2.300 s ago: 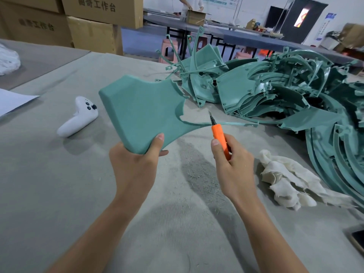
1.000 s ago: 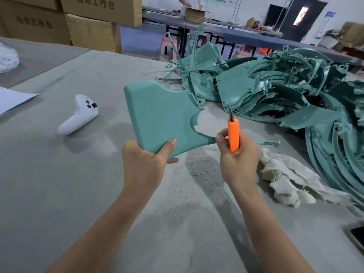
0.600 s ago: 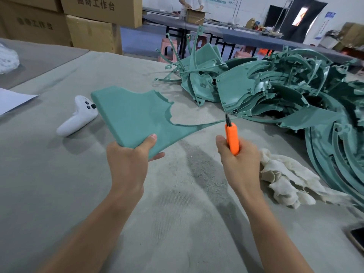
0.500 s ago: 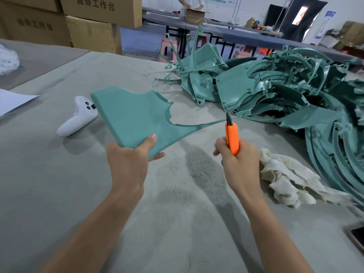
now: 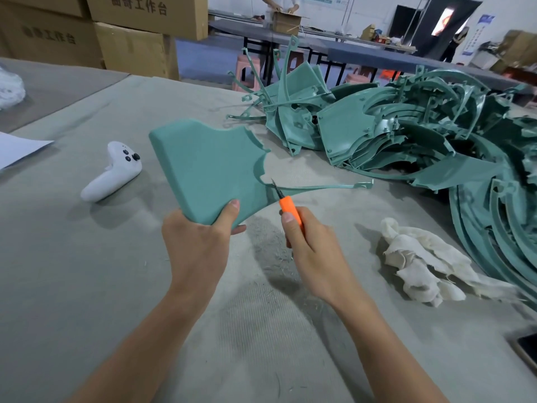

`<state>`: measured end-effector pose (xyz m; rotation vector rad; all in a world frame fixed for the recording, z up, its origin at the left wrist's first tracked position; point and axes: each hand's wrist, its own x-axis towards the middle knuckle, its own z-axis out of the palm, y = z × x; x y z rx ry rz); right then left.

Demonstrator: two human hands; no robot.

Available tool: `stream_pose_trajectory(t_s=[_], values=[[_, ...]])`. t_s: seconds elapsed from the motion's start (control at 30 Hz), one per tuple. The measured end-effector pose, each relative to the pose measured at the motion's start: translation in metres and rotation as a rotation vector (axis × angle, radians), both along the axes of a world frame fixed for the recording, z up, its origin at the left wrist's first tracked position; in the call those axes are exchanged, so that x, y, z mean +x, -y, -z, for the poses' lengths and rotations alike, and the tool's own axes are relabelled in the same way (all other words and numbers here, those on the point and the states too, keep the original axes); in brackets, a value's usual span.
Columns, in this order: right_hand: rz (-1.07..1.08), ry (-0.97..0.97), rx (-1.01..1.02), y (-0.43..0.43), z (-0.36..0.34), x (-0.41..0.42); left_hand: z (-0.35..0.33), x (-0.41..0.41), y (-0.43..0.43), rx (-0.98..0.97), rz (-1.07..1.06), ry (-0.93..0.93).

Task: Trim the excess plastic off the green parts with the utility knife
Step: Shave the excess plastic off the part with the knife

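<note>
My left hand (image 5: 199, 242) grips the near corner of a flat green plastic part (image 5: 209, 170) and holds it tilted above the grey table (image 5: 72, 271). A thin green strip (image 5: 328, 186) runs off the part's right tip toward the pile. My right hand (image 5: 311, 242) holds an orange utility knife (image 5: 289, 209), its blade tip touching the part's right edge where the strip begins. Fine shavings lie on the table under my hands.
A big pile of green parts (image 5: 406, 135) fills the table's right and far side. A white rag (image 5: 418, 260) lies right of my right hand, a white controller (image 5: 112, 173) to the left. Paper (image 5: 14, 146) at the left edge, a phone (image 5: 527, 350) lower right, cardboard boxes (image 5: 139, 27) behind.
My left hand has tipped the part more upright and brought it nearer. The knife has come down and left, so its blade tip now meets the part's right edge.
</note>
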<state>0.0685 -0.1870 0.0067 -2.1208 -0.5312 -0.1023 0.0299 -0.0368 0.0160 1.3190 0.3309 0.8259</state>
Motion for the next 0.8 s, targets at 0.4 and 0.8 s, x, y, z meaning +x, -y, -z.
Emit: stream_pose_trajectory(t_s=[0.4,0.8], values=[[0.0,-0.572,0.425,0.006,-0.009,0.004,0.001,-0.001,-0.002,0.014,-0.037,0.009],[0.33,0.024,-0.033,0.022,0.002,0.016,-0.001,-0.002,-0.003,0.019,-0.033,0.046]])
